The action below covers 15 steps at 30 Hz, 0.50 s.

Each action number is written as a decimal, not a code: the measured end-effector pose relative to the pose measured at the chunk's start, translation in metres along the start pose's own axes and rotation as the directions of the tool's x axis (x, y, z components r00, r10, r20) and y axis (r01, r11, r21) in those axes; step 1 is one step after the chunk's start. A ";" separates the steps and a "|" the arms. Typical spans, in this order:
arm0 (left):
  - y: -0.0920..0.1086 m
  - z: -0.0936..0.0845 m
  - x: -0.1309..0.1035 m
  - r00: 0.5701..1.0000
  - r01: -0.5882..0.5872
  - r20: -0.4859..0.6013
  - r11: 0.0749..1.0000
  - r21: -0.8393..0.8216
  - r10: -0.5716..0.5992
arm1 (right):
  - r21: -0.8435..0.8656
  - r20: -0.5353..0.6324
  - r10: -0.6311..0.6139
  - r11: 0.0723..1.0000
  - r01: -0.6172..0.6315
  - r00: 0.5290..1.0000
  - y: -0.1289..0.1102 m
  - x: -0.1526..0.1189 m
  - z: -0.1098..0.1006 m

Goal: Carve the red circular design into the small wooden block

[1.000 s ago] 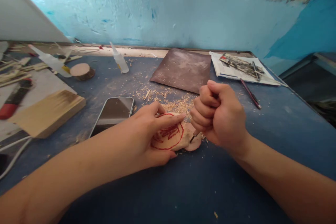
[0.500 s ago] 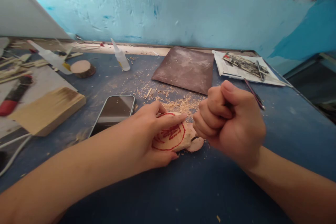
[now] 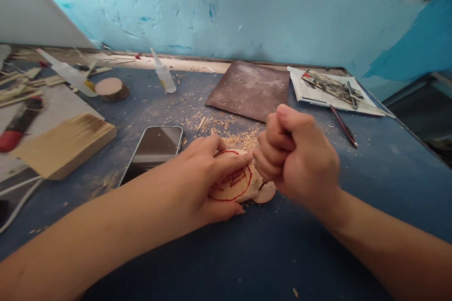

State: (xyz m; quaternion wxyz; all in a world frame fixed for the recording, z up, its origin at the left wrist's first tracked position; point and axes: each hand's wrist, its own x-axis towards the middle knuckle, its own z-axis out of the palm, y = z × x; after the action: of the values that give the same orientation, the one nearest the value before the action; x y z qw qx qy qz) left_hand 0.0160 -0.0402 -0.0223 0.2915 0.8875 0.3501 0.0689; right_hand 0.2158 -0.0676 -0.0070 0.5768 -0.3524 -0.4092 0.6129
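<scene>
A pale wood piece (image 3: 231, 190) bears a red drawn circle with red marks inside. My left hand (image 3: 208, 178) is closed around its left side, with fingers along the far edge and the thumb at the near edge. A thin round wood slice (image 3: 267, 193) sticks out beneath its right end. My right hand (image 3: 296, 150) is a fist around a carving tool, whose handle is hidden in the fingers. Only the thin dark tip (image 3: 262, 186) shows, at the carved right end of the wood piece. Wood shavings (image 3: 243, 140) lie just behind both hands.
A phone (image 3: 158, 143) lies left of the wood piece, near a wood block (image 3: 67, 146). Behind stand a glue bottle (image 3: 164, 77) and a small log slice (image 3: 112, 89). Brown sandpaper (image 3: 247, 89) lies at the back, and a dark pen (image 3: 343, 126) at the right.
My right fist has moved left, closer to the wood piece, with the tool tip still at its right end. My left hand keeps its hold. The view has shifted slightly.
</scene>
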 end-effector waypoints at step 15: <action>0.000 0.003 -0.001 0.999 0.024 -0.023 0.999 -0.041 -0.024 | -0.247 0.170 -0.076 0.962 0.117 0.982 -0.005 -0.027 0.001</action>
State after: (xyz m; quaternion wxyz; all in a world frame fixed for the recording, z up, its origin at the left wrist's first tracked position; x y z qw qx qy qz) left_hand 0.0159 -0.0421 -0.0249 0.3062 0.8763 0.3627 0.0830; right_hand 0.2191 -0.0949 -0.0025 0.5212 -0.3534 -0.5464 0.5521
